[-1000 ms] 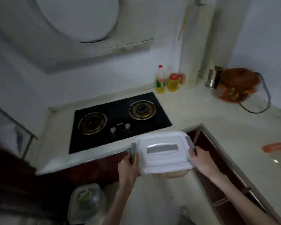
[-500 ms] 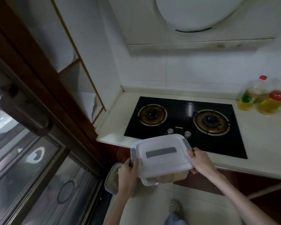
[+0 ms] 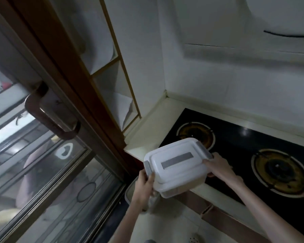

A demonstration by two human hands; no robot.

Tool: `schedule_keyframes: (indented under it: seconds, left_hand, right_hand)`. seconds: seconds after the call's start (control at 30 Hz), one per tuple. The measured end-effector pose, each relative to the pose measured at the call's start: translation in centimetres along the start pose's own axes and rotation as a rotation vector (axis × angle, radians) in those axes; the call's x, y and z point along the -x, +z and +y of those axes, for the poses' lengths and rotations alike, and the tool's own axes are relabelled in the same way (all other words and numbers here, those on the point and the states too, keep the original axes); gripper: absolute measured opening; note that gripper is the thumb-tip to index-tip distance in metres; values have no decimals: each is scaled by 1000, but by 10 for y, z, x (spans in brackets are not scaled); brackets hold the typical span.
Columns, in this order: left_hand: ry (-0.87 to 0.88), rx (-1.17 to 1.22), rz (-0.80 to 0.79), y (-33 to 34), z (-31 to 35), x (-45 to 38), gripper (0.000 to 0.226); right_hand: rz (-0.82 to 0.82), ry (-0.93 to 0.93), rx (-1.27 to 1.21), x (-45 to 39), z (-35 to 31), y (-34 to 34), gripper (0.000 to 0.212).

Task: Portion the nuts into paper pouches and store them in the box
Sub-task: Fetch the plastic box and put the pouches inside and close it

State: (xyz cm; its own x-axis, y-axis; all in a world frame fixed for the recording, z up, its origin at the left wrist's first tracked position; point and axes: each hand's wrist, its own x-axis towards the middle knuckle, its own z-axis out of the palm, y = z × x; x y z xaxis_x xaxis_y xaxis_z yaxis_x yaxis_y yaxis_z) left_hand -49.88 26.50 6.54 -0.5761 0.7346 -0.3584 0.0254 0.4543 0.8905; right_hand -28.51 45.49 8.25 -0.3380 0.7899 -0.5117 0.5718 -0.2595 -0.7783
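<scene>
Since half a second ago the view has swung further left: the oil bottles that stood past the right hand have gone out of frame, and the sliding door now fills the side beyond the left hand. Both hands still carry the box [image 3: 177, 168], lid on, held in the air over the front edge of the counter [image 3: 147, 132], tilted with its right end higher.

The left hand [image 3: 145, 187] grips the box's left end, thumb up beside the grey clasp; its fingers go underneath and are hidden. The right hand [image 3: 218, 168] curls round the right end, fingertips on the lid edge by the other clasp. What lies inside the box cannot be made out through its cloudy wall. A grey strip runs across the lid; no writing can be read on it.

Beyond the right hand lies the black stove [image 3: 244, 146], its right side cut off by the frame. Below the left wrist a pale container rim [image 3: 128, 193] peeks out, mostly hidden by the arm. The door handle [image 3: 51, 114] is blurred.
</scene>
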Motion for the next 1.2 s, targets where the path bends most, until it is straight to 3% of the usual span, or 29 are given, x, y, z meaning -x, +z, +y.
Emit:
schedule_keyframes:
  seconds: [0.23,0.37,0.57,0.8,1.03,1.2]
  left_hand:
    - [-31,93,138,-9,3,-25,42]
    - [-29,161,175,-15,4,-54,33]
    - [-48,313,90,-29,27,-118,57]
    - [-87,186,-28,-47,32,-213,22]
    - [-190,134,-78,-44,24,-268,43]
    - [-255,148,-149,-43,17,-288,28]
  right_hand:
    - [-62,70,-429,-60,-38,39,49]
    - [-93,138,-597,-77,-55,74,48]
    - [4,129,-558,-117,-101,93,68]
    - [29,75,-476,-181,-139,98,45]
    - [86,59,-362,-228,-151,109,35]
    - [90,54,-258,-255,-163,111,33]
